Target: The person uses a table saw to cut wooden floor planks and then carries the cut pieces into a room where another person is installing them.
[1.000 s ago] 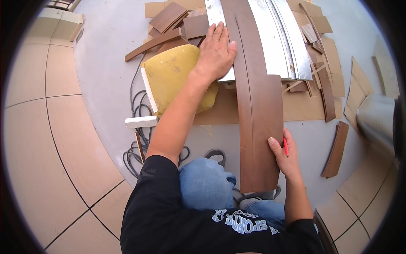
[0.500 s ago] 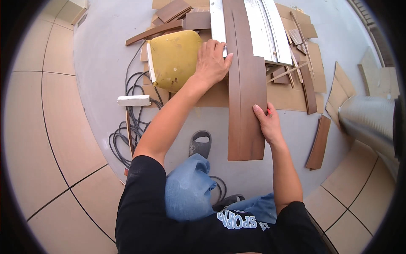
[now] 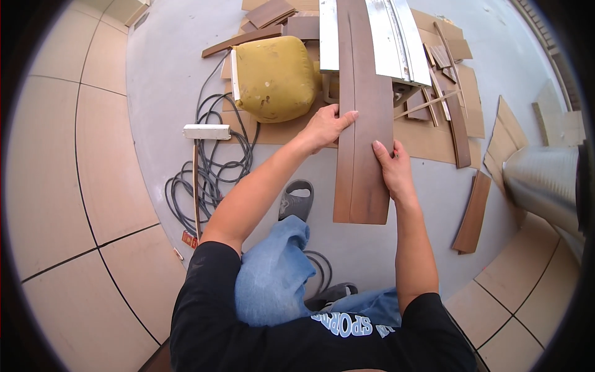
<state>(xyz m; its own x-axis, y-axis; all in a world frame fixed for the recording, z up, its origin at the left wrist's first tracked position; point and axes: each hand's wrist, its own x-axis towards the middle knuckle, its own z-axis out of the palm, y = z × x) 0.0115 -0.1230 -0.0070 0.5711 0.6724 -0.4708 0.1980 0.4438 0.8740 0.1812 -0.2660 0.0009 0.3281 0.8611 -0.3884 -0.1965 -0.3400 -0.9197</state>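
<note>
A long brown wood-look board (image 3: 364, 180) lies lengthwise over a silvery metal table top (image 3: 396, 46), its near end jutting out toward me. A thin dark line runs along it, and its right edge steps in where it meets the table. My left hand (image 3: 328, 128) is closed on the board's left edge, thumb on top and fingers below. Across from it, my right hand (image 3: 395, 173) grips the right edge with the thumb on the upper face. Something small and dark-tipped shows at the right fingers, too little of it to name. The fingers under the board are hidden.
A dusty yellow rounded casing (image 3: 273, 77) sits left of the table top. Black cable (image 3: 214, 167) coils around a white bar (image 3: 206, 131). Brown offcuts (image 3: 460, 133) lie on cardboard (image 3: 279, 135). At the right are a loose board piece (image 3: 472, 211) and a silvery duct (image 3: 542, 180).
My left hand has come nearer, from beside the yellow casing to the board's left edge, and closed on it. My right hand keeps its hold. The view has shifted slightly.
</note>
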